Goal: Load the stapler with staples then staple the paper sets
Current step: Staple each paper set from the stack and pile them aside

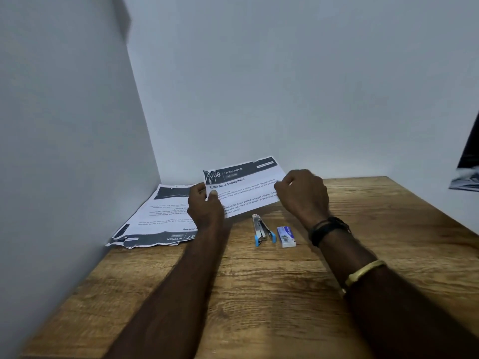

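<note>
Head view shows me both hands up on one printed page, the Roller Blind Deployment sheet [245,183], held tilted just above the far part of the wooden table [259,294]. My left hand [204,204] pinches its left edge with the thumb on top. My right hand [303,195] has its fingers curled round the right edge, so both are clamped on that paper and set apart by its width. I cannot tell whether it is a single page or several together. The stapler [263,230] lies flat on the table just below the sheet, untouched, with the small staple box [286,237] close beside it on the right. A loose pile of printed papers [160,218] sits against the left wall [64,151], well apart from the stapler. I judge this to be sorting or squaring a paper set, with the loading step not yet begun: nothing is open that I can see, though the stapler is too small to be sure. Next I would need to lay the sheet down clear of the tools, free both hands, then open the box and the stapler's magazine to seat a strip.
</note>
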The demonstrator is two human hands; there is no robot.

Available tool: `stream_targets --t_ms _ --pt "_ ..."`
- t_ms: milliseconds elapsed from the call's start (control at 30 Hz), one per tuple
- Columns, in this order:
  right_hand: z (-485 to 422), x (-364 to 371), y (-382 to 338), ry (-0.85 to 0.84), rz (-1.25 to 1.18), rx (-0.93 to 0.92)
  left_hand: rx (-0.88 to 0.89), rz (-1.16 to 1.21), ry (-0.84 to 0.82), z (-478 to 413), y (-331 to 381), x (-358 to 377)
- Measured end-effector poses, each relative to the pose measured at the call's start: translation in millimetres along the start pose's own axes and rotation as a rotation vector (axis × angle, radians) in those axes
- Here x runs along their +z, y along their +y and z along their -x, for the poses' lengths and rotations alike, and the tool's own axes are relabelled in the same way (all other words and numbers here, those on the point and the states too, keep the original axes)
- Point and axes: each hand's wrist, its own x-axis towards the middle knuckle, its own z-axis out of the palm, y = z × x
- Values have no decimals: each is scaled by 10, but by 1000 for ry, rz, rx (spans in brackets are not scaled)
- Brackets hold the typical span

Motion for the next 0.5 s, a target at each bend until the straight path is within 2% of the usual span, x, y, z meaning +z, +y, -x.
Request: stream_targets --t_ms 67,233,500 --pt "-63 -18 60 71 -69 31 -17 10 -18 2 4 16" --pt "-201 2 316 -46 -262 245 -30 -2 -115 56 23 141" --pt "-430 -233 550 158 -293 254 67 19 -287 339 165 483"
